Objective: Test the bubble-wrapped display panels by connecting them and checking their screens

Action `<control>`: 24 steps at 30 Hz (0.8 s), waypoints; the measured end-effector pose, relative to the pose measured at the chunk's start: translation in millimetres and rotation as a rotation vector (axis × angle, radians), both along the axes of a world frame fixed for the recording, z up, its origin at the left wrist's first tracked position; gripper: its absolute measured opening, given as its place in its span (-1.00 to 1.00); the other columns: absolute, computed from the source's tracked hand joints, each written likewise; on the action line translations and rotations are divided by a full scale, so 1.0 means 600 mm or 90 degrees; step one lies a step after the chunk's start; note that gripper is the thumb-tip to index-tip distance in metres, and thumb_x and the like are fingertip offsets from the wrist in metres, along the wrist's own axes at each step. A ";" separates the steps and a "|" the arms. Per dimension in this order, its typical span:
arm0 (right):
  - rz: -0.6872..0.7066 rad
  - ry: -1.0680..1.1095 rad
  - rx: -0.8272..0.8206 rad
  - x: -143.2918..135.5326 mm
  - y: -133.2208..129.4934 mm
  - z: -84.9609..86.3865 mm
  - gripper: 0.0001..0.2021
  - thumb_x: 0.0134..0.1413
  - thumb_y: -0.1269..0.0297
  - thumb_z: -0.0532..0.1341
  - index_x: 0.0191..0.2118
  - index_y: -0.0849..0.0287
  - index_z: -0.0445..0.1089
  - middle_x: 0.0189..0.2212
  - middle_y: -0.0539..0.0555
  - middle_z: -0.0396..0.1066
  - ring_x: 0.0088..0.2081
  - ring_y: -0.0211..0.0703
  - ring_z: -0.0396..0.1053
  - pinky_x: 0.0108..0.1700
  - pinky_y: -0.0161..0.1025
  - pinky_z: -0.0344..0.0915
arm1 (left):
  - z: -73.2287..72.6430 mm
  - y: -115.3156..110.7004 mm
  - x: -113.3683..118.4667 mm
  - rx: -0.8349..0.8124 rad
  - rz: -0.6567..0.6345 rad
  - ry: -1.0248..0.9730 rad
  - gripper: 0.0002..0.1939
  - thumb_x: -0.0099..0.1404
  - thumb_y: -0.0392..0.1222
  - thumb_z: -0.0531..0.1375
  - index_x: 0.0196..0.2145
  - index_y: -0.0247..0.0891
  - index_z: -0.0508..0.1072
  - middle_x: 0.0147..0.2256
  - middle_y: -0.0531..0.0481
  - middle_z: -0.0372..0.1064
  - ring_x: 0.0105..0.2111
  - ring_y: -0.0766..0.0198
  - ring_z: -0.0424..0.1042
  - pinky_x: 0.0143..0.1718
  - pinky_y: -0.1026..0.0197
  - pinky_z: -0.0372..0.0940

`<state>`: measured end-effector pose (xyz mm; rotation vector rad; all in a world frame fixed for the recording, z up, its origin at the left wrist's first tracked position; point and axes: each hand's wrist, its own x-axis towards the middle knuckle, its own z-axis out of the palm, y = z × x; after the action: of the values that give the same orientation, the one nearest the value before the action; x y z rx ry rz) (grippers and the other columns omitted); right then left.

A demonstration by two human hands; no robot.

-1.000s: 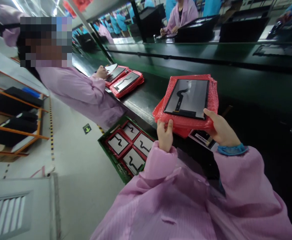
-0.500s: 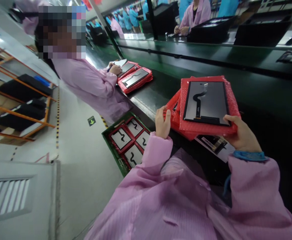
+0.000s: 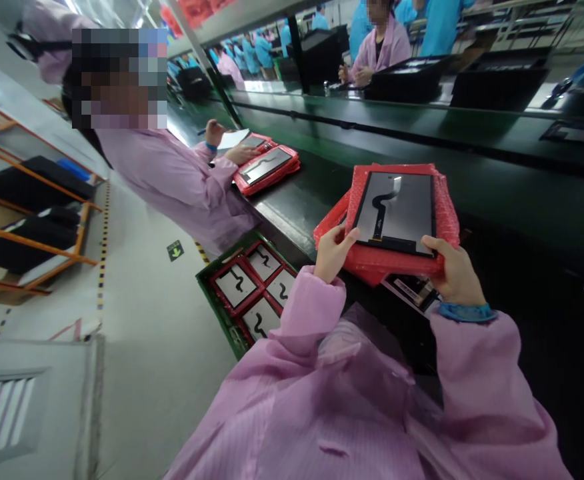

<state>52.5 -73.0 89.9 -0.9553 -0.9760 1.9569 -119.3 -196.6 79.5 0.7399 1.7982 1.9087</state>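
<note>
A grey display panel (image 3: pixel 409 207) with a black ribbon cable lies on red bubble-wrap bags (image 3: pixel 445 213), tilted a little above the bench. My left hand (image 3: pixel 335 253) grips the near left corner, its thumb on the panel's edge. At the near right corner my right hand (image 3: pixel 456 272) holds the panel and bag, thumb on top and fingers underneath. Beneath them is another red bag (image 3: pixel 329 220), turned at an angle. Part of a panel with a white label (image 3: pixel 406 288) shows under the near edge.
A green crate (image 3: pixel 217 308) below the bench edge on the left holds several panels in red wrap. Beyond it a co-worker in pink (image 3: pixel 167 173) handles papers by a stack of red-wrapped panels (image 3: pixel 267 168). Black trays (image 3: pixel 502 79) stand across the dark bench (image 3: pixel 522 187).
My left hand has closed on the panel's left corner, where it was apart before. The panel and my right hand have shifted left in view. The co-worker has raised one hand.
</note>
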 end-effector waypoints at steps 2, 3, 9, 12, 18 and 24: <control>-0.013 0.005 -0.010 0.006 -0.006 0.006 -0.71 -0.37 0.35 0.43 -0.50 0.19 0.30 -0.58 -0.13 0.29 -0.57 -0.39 0.28 -0.58 -0.43 0.29 | 0.006 -0.011 -0.002 0.037 -0.063 -0.211 -0.75 0.23 -0.05 0.34 -0.28 -0.29 0.50 -0.40 0.04 0.46 -0.38 0.34 0.43 -0.24 0.28 0.30; -0.014 0.006 -0.015 0.011 -0.008 0.009 -0.72 -0.35 0.34 0.43 -0.50 0.19 0.31 -0.57 -0.12 0.31 -0.55 -0.39 0.29 -0.56 -0.44 0.30 | 0.009 -0.019 -0.001 0.047 -0.109 -0.308 -0.76 0.28 -0.04 0.30 -0.26 -0.29 0.51 -0.39 0.02 0.47 -0.39 0.34 0.45 -0.25 0.28 0.33; -0.002 -0.003 0.009 0.048 -0.022 0.011 -0.71 -0.37 0.30 0.46 -0.50 0.18 0.35 -0.55 -0.09 0.32 -0.54 -0.38 0.30 -0.53 -0.43 0.31 | 0.035 -0.041 0.023 0.038 -0.260 -0.463 -0.61 0.45 0.06 0.13 -0.11 -0.31 0.56 -0.25 -0.10 0.57 -0.23 0.20 0.58 -0.11 0.19 0.43; 0.018 -0.052 0.118 0.071 -0.029 0.000 -0.74 -0.24 0.19 0.44 -0.49 0.14 0.36 -0.54 -0.05 0.31 -0.53 -0.34 0.30 -0.52 -0.37 0.30 | 0.052 -0.035 0.041 0.097 -0.273 -0.456 -0.51 0.51 0.06 0.03 0.12 -0.35 0.47 -0.10 -0.20 0.57 -0.02 0.04 0.56 0.11 0.01 0.37; 0.018 -0.174 0.328 0.146 -0.054 0.002 -0.79 -0.31 0.25 0.51 -0.46 0.04 0.52 -0.42 0.04 0.41 -0.38 -0.18 0.36 -0.40 -0.26 0.36 | 0.057 -0.055 0.053 0.084 -0.328 -0.512 -0.40 0.42 0.26 0.05 0.02 -0.34 0.53 -0.14 -0.23 0.59 0.08 -0.12 0.50 0.15 -0.11 0.36; 0.074 -0.323 0.253 0.197 -0.142 -0.001 -0.71 -0.16 0.00 0.44 -0.48 0.05 0.39 -0.53 0.04 0.37 -0.52 -0.16 0.32 -0.51 -0.21 0.36 | 0.000 -0.123 0.106 0.080 -0.178 -0.453 -0.40 -0.07 0.18 0.47 -0.15 -0.21 0.52 -0.33 -0.10 0.58 -0.10 -0.12 0.58 -0.13 0.02 0.49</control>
<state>170.4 -157.9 89.4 -1.2013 -1.6639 1.5416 -55.8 -270.1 79.4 0.2646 1.0869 1.7909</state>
